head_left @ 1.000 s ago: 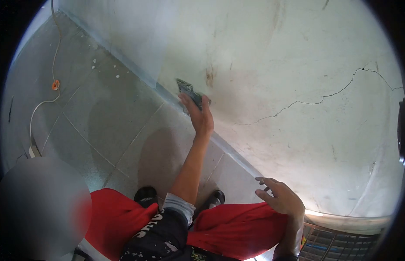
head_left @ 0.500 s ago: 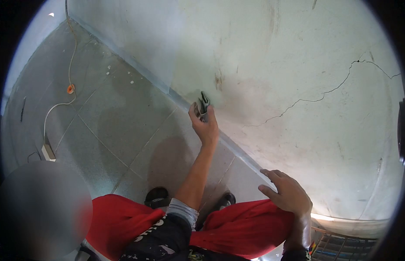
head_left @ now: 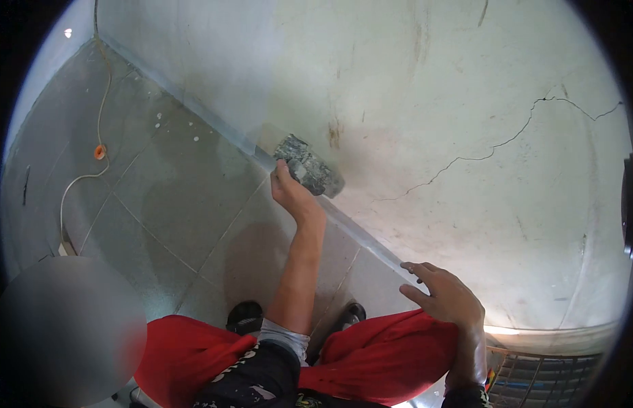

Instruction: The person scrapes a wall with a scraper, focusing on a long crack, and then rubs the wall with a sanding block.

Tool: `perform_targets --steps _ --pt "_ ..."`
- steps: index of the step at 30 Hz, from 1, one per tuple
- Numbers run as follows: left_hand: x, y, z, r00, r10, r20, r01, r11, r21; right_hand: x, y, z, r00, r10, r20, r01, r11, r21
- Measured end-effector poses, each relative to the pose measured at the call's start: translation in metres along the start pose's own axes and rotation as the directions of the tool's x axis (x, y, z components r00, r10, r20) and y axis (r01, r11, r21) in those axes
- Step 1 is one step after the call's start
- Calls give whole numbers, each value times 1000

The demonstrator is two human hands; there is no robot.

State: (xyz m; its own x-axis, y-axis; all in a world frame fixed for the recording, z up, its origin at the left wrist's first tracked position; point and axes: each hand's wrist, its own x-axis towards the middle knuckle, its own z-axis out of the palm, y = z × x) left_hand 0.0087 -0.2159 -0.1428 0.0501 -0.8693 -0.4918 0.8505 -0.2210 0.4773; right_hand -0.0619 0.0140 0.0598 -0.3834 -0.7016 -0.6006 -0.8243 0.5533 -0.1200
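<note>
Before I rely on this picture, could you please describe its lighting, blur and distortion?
In the head view, edges bow and corners go black; in that view's lower left, a round blur hides detail; across its floor, soft shadows lie; at its lower right, a bright strip glares near the wall; mid-view, the mottled tool reads fairly clearly.

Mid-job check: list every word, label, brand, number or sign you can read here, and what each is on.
No text reads clearly.
White lettering on the black sleeve: too slanted and blurred to read.
Yellow-green print on the dark shirt, at the bottom edge: too small and cut off to read.
Mottled block in the left hand: no lettering made out.
Wall: none seen, only stains and a crack.
</note>
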Motion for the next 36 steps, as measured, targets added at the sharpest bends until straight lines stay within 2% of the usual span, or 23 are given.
perform_targets --steps 1,2,4,5,7,8,10,11,13,15,17,20,22,25,27,28,30,31,33,36 --pt "-1 6 5 1000 -16 18 18 996 -88 2 -2 -1 1000 -6 -2 6 1000 8" --pt "-4 11 9 999 -23 23 25 996 -91 3 -4 -3 1000 1 -8 0 1000 7" --pt "-13 27 20 978 -143 149 164 977 -137 3 -9 -4 999 -34 -34 35 999 22" --pt "-16 33 22 976 -149 156 172 975 -140 3 -12 -6 999 -26 -40 27 999 20" --pt "-25 38 21 875 -264 406 357 918 -174 3 -14 -6 976 -85 -200 98 994 51" --pt "-27 35 24 870 -265 415 363 915 -175 4 -15 -7 975 -81 -209 93 994 49" --pt "-35 30 31 789 -367 493 487 862 -139 5 -17 -8 880 -127 -457 167 985 47" --pt "-42 28 31 785 -372 496 494 858 -138 5 -24 -10 857 -89 -507 140 988 63" --pt "-59 32 33 611 -600 517 669 740 70 10 -21 -11 839 -117 -531 183 980 74" --pt "-75 21 35 577 -628 522 695 713 90 12 -17 -7 824 -137 -549 220 972 87" --pt "-88 7 37 534 -636 558 717 690 101 13 -17 -4 874 -180 -452 253 961 107" --pt "-106 6 42 493 -623 608 734 673 94 13 -22 -2 905 -140 -401 214 966 146" --pt "-111 2 41 475 -569 671 740 671 45 18 -12 6 875 -186 -446 253 963 95" --pt "-124 0 45 494 -538 683 679 730 83 21 -9 9 859 -185 -477 302 936 181" --pt "-133 -2 47 523 -475 708 443 861 250 23 -3 8 899 -56 -435 234 901 366" --pt "-129 -10 43 464 -453 762 372 880 296 23 -2 7 902 -69 -426 241 900 365" --pt "-129 -17 43 446 -423 789 272 904 331 20 4 2 844 -35 -536 188 954 234" --pt "-127 -16 42 456 -420 784 269 905 329 21 10 3 822 -26 -568 181 959 219" --pt "-125 -14 42 426 -332 842 -95 909 406 21 18 1 820 -10 -572 171 959 228" --pt "-131 -15 40 475 -378 794 -114 869 482 23 18 2 812 25 -583 154 955 255"
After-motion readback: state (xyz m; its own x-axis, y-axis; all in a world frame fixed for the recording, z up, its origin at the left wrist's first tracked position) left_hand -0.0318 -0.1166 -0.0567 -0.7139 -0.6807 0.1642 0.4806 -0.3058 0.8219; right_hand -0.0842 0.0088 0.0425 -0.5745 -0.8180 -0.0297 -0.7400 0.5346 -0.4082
